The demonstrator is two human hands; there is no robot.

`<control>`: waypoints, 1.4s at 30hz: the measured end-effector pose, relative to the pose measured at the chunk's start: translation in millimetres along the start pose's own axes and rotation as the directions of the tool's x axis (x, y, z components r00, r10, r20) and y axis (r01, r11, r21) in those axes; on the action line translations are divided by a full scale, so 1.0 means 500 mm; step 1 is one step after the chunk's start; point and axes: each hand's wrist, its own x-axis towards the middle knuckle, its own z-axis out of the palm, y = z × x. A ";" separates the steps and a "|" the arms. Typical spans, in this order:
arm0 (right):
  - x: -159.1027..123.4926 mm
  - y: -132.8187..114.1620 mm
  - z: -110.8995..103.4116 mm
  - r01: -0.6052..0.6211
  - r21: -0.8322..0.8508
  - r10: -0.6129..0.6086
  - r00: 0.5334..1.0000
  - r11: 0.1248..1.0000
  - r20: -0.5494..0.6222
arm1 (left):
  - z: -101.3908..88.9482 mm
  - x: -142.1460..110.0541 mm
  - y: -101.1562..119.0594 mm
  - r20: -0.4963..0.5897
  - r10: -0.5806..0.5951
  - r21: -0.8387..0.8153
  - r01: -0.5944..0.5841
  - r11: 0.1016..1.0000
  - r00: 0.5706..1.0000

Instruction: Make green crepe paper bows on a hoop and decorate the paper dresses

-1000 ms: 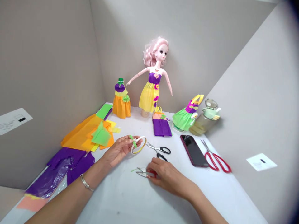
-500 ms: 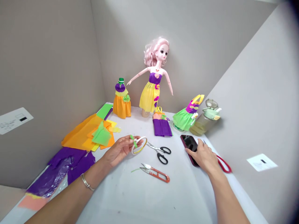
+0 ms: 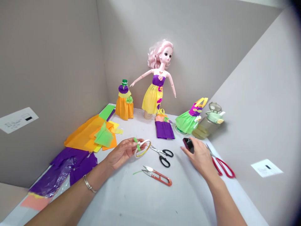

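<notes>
A white ring-shaped roll of tape (image 3: 142, 148) and a small green paper strip (image 3: 137, 144) are held in the fingers of my left hand (image 3: 125, 150), above the table's middle. At the right, my right hand (image 3: 199, 155) is over a dark phone (image 3: 188, 143), thumb on its left side and fingers across it. Most of the phone is hidden beneath the hand. Black-handled scissors (image 3: 164, 153) lie just right of the tape roll. Nearer to me are orange thread snips (image 3: 158, 176) with a thin green scrap at their tip.
Red-handled scissors (image 3: 224, 168) lie right of my right hand. Behind stand a doll (image 3: 154, 97), an orange paper dress (image 3: 124, 106) on a bottle, a green paper dress (image 3: 188, 121) and a jug (image 3: 207, 125). A purple paper piece (image 3: 164, 129) lies centrally; coloured sheets (image 3: 80, 135) cover the left.
My right hand has shifted slightly left and up over the phone, covering more of it and exposing the red scissors. My left hand keeps its hold; the view has shifted slightly.
</notes>
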 end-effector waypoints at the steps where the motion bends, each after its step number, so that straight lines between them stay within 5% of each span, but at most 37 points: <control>1: -0.008 -0.032 -0.003 0.123 0.100 -0.124 0.992 0.987 0.008 | 0.000 0.000 0.000 -0.001 0.000 0.003 0.000 1.000 1.000; 3: -0.030 -0.106 -0.010 0.337 0.264 -0.364 0.929 0.904 0.062 | 0.001 0.000 -0.001 0.002 -0.002 0.009 0.002 1.000 1.000; 5: -0.056 -0.178 -0.013 0.498 0.346 -0.570 0.809 0.795 0.146 | 0.002 -0.001 -0.001 0.018 -0.016 0.012 0.016 1.000 1.000; 7: -0.076 -0.229 -0.009 0.582 0.355 -0.668 0.716 0.731 0.203 | 0.005 -0.002 -0.001 0.038 -0.037 0.019 0.036 0.999 0.999; 8: -0.081 -0.242 -0.004 0.592 0.339 -0.672 0.709 0.731 0.211 | 0.007 -0.003 -0.001 0.044 -0.044 0.022 0.043 0.999 0.998; 14: -0.062 -0.196 0.034 0.445 0.179 -0.463 0.883 0.878 0.078 | 0.014 -0.006 0.004 0.072 -0.059 0.038 0.057 0.998 0.996; 18: -0.059 -0.183 0.014 0.288 0.480 -0.323 0.946 0.829 -0.010 | 0.017 -0.007 0.001 0.116 -0.096 0.061 0.089 0.994 0.989; 22: -0.073 -0.216 -0.018 0.212 0.714 -0.392 0.915 0.667 0.095 | 0.024 -0.012 -0.009 0.205 -0.168 0.100 0.150 0.984 0.964; 25: -0.076 -0.229 -0.034 0.133 0.760 -0.442 0.870 0.636 0.217 | 0.028 -0.014 -0.013 0.251 -0.218 0.183 0.175 0.967 0.943; 29: -0.066 -0.203 -0.036 -0.009 0.792 -0.407 0.854 0.610 0.324 | 0.026 -0.010 -0.009 0.192 -0.171 0.263 0.117 0.958 0.966; 33: -0.053 -0.174 -0.028 -0.016 0.695 -0.256 0.923 0.719 0.286 | 0.025 -0.006 -0.007 0.036 -0.074 0.316 0.058 0.947 0.997; 35: -0.050 -0.179 -0.034 -0.032 0.712 -0.190 0.954 0.702 0.230 | 0.029 -0.006 -0.010 -0.041 -0.018 0.378 0.032 0.925 0.999; 42: -0.054 -0.269 -0.089 -0.305 0.892 -0.236 0.889 0.334 0.392 | 0.048 -0.014 -0.028 -0.058 0.137 0.515 -0.088 0.853 0.989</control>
